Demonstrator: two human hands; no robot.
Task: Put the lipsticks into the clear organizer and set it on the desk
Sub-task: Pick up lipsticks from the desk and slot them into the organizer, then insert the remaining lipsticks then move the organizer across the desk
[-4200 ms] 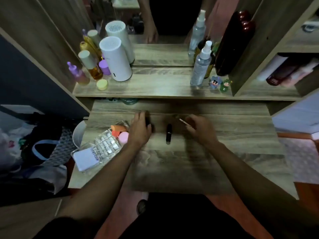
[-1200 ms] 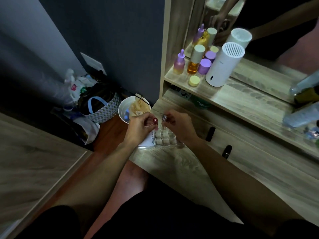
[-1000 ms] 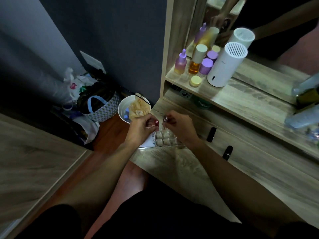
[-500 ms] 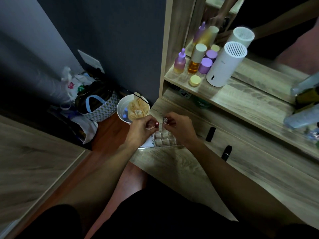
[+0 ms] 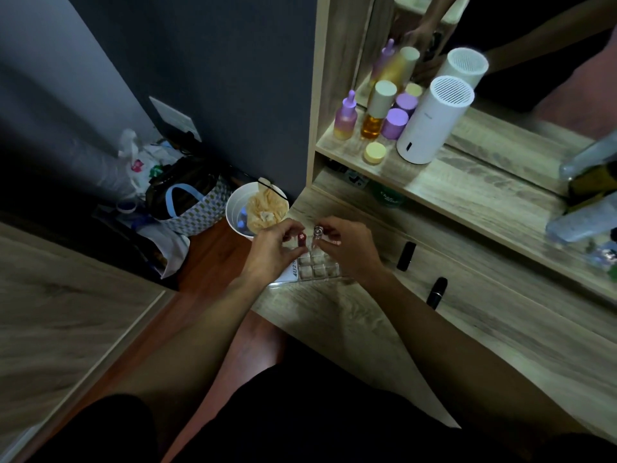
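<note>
The clear organizer (image 5: 317, 267), a gridded plastic tray with a white label, lies at the left end of the wooden desk (image 5: 367, 329). My left hand (image 5: 273, 252) pinches a red-tipped lipstick (image 5: 301, 238) above the tray's left side. My right hand (image 5: 347, 248) pinches a silver-capped lipstick (image 5: 317, 232) right beside it, over the grid. Two black lipsticks lie loose on the desk to the right, one nearer the shelf (image 5: 406, 256) and one nearer me (image 5: 436, 292).
A shelf above the desk carries a white cylinder (image 5: 430, 121), a purple dropper bottle (image 5: 346, 117), an amber bottle (image 5: 375, 111) and small jars. Spray bottles (image 5: 581, 222) sit at the right. On the floor left of the desk stand a white bin (image 5: 257, 208) and a woven bag (image 5: 197, 208).
Since four seconds ago the view has turned left to the organizer and both hands have come over it, each with a lipstick. In the last second the hands have barely moved.
</note>
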